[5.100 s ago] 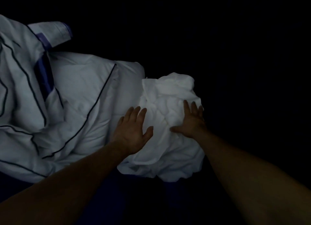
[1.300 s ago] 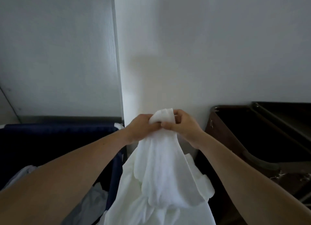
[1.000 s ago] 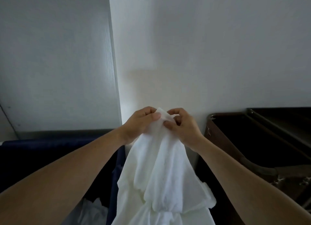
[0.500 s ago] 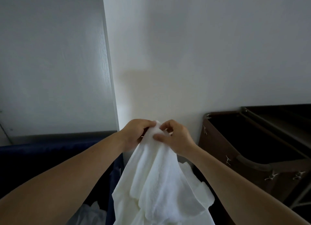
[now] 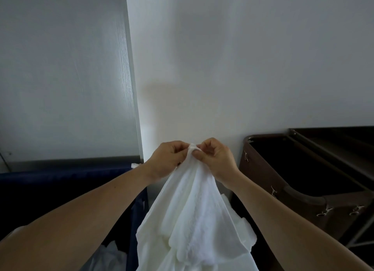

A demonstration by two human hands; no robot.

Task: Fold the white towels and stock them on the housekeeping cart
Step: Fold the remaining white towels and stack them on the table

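The white towel [image 5: 194,220] hung in mid-air in front of the wall [image 5: 232,68]. It was bunched at its top edge between the person's two hands and trailed down out of the bottom of the view. A dark blue linen bin [image 5: 66,170] stood to its left and the brown housekeeping cart [image 5: 261,175] to its right.

The left hand [image 5: 168,161] and the right hand [image 5: 216,159] met at the top, almost touching, knuckles up. The fingers [image 5: 199,153] of both were curled in tight and pinched the same small gather of cloth against the thumbs. Neither hand held anything else.

I judged the step to be finding an edge to start the fold. Done well, the hands would slide apart along the hem until each had a corner, then draw the cloth taut so it hung flat. The lower part was rumpled and layered, and I could not quite tell whether it was one towel or two caught together. A shake first seemed wise.
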